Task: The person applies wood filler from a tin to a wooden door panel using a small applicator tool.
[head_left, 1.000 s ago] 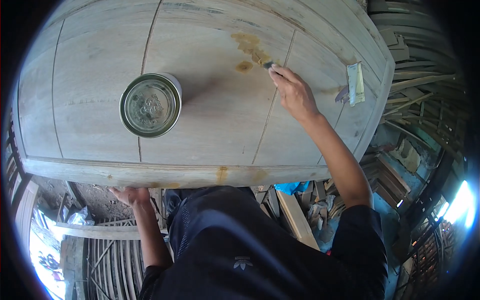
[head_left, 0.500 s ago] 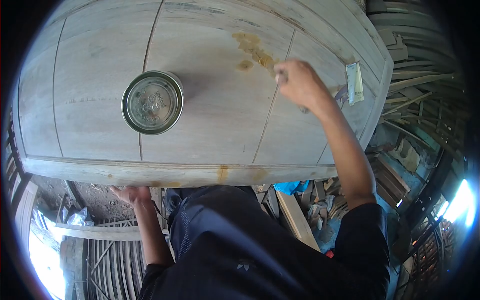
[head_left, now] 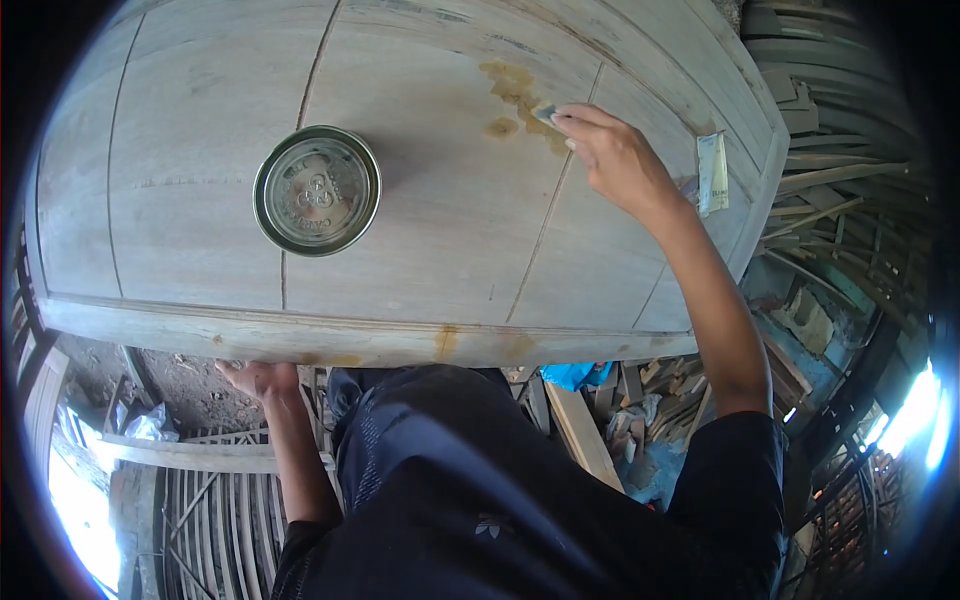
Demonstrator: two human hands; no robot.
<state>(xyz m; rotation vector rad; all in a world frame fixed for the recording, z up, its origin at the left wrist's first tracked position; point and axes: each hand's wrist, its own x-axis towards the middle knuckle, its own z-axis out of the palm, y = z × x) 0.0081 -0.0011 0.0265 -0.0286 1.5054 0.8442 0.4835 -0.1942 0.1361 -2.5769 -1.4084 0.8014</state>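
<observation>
Right hand pinches a small scraper; left hand grips the panel edge.

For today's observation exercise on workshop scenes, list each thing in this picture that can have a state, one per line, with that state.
Right hand: pinching a small scraper, pressed on the yellowish filler patch.
Left hand: gripping the panel's near edge from below.
Tin can: upright, lid closed.
Wooden panel: lying flat, grooved, partly smeared.
Tube: lying flat near the right edge.

A grey wooden panel bears a tin and a tube.
</observation>
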